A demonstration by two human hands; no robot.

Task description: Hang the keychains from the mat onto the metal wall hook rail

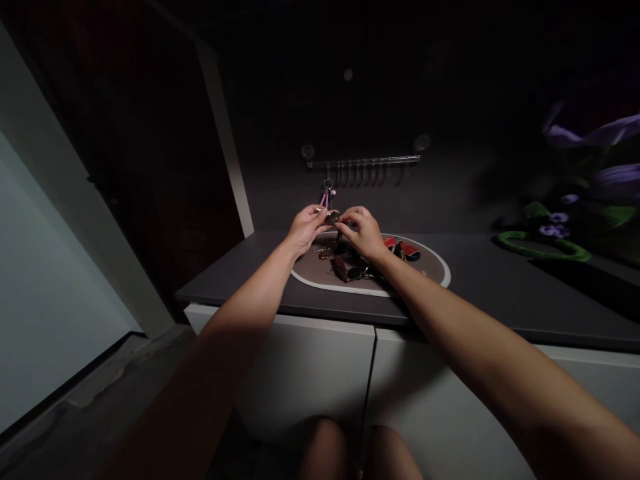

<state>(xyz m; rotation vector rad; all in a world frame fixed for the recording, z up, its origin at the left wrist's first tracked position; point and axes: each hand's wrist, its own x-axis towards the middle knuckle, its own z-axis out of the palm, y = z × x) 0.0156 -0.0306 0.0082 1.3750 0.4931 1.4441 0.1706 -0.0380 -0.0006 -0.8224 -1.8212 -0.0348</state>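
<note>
In front of the hook rail, my left hand [306, 229] is closed on a small dark rounded item [333, 217] that looks like a key fob. The fingertips of my right hand [363, 232] pinch at its right side; just what they grip is too small to make out. A key ring [329, 183] with a pink strap hangs from the rail's left end, right behind my left hand. Below both hands an oval brown mat [320, 277] with a white rim carries several keys [325, 253], a brown leather piece [339, 269] and red-and-dark items [411, 250], partly hidden by my right hand.
A clear rail [365, 161] with several hooks is fixed to the dark wall. The mat lies on a dark countertop [480, 293] over white cabinet doors [310, 360]. To the right are a green ring [545, 255] and purple flowers [554, 231]. A dark doorway is at left.
</note>
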